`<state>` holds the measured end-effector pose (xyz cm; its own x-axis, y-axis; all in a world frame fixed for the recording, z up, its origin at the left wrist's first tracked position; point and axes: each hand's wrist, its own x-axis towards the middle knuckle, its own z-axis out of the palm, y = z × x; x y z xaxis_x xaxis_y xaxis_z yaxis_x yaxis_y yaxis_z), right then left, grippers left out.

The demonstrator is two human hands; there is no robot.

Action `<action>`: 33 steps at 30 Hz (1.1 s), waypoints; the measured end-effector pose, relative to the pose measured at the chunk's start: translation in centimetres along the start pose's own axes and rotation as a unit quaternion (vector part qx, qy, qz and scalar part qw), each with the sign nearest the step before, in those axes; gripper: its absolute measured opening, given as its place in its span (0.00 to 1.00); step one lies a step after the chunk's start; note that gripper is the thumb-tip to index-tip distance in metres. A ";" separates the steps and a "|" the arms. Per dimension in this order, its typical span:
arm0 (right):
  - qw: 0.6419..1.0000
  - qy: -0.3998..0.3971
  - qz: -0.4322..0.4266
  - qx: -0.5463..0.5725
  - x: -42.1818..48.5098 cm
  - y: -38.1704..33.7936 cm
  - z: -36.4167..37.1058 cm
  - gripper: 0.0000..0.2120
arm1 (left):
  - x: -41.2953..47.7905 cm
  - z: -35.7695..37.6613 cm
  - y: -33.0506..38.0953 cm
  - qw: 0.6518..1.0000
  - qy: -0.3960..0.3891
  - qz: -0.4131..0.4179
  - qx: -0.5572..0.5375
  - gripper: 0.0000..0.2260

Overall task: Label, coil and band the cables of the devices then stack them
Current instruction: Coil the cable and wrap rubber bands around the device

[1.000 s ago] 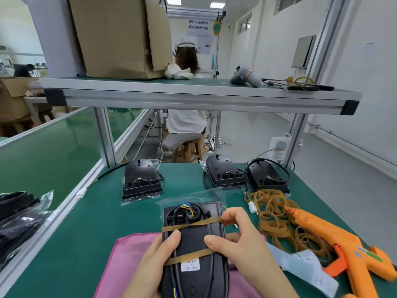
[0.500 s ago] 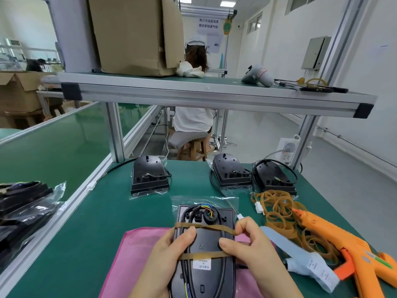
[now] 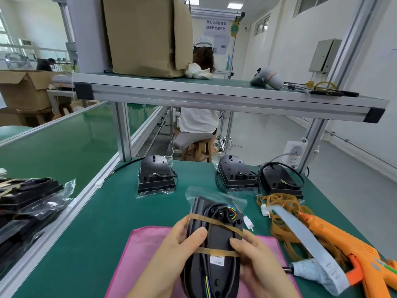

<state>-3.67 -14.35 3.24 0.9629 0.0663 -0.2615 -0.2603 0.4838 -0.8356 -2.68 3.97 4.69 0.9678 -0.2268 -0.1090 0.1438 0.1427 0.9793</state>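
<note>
Since a moment ago we have tipped the device (image 3: 214, 239) leftward over the pink cloth (image 3: 139, 254); its upper rubber band (image 3: 217, 223) now slants. Our left grip (image 3: 171, 250) and right grip (image 3: 257, 261) both clasp it. To the right lie loose bands (image 3: 285, 231) and a glue gun (image 3: 343, 244).

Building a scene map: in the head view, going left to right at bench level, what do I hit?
Bagged stack of devices → back-left bagged device → held banded device → back-right device with looped cable → orange glue gun.
</note>
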 end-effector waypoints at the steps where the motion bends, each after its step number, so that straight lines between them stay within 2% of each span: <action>1: 1.000 0.003 0.001 0.016 0.0 0.1 -0.1 0.20 | 0.7 0.0 -0.1 1.000 0.002 -0.017 0.004 0.16; 5: 0.997 0.025 0.013 0.071 0.1 0.6 0.1 0.21 | 0.0 -1.2 -1.5 0.994 -0.057 -0.015 -0.092 0.21; 6: 0.996 0.035 0.016 0.081 0.1 0.7 0.3 0.22 | 0.0 -0.9 -1.5 0.990 -0.044 -0.027 -0.130 0.25; 8: 0.993 0.062 0.019 0.098 0.0 1.0 0.7 0.21 | 0.1 0.3 -0.6 0.973 0.022 -0.102 -0.206 0.29; 9: 0.991 0.077 0.020 0.106 0.0 1.1 0.8 0.20 | 0.2 1.2 -0.5 0.974 0.011 -0.077 -0.212 0.27; 12: 0.985 0.125 0.034 0.111 -0.2 1.5 1.1 0.15 | -0.5 0.1 -2.5 0.992 -0.051 -0.034 -0.112 0.17; 14: 0.984 0.136 0.047 0.100 -0.5 1.5 1.2 0.15 | -1.1 0.1 -2.0 0.989 -0.054 -0.059 -0.128 0.19; 16: 0.986 0.132 0.052 0.086 -0.8 1.5 1.2 0.15 | -0.1 -0.3 -1.4 0.985 0.014 -0.119 -0.125 0.23; 18: 0.989 0.126 0.045 0.061 -1.1 1.5 1.4 0.14 | -0.4 -1.1 -1.2 0.994 0.032 -0.087 -0.052 0.16; 21: 0.993 0.109 0.029 0.017 -1.1 1.7 1.5 0.13 | -1.0 -1.6 -1.5 0.994 -0.033 -0.087 -0.053 0.20; 23: 0.994 0.105 0.022 -0.009 -1.1 1.6 1.5 0.12 | -1.2 -1.8 -2.3 0.995 -0.044 -0.079 -0.034 0.16; 27: 0.992 0.083 0.005 -0.096 -1.7 0.5 1.4 0.14 | -1.1 -1.4 -2.8 0.993 0.005 -0.082 -0.079 0.25; 29: 0.976 0.103 -0.020 -0.189 -2.3 -0.5 0.7 0.18 | -1.1 -1.4 -3.2 0.988 0.022 -0.100 -0.118 0.26; 33: 0.917 0.186 -0.108 -0.335 -4.7 -3.8 -3.3 0.11 | -0.8 -1.4 -4.5 0.980 0.019 -0.121 -0.154 0.27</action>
<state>-7.40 -19.36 6.10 0.9387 -0.3308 -0.0972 -0.1713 -0.2029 -0.9641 -3.80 4.81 0.18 0.9036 -0.2541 -0.3449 0.4206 0.3737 0.8267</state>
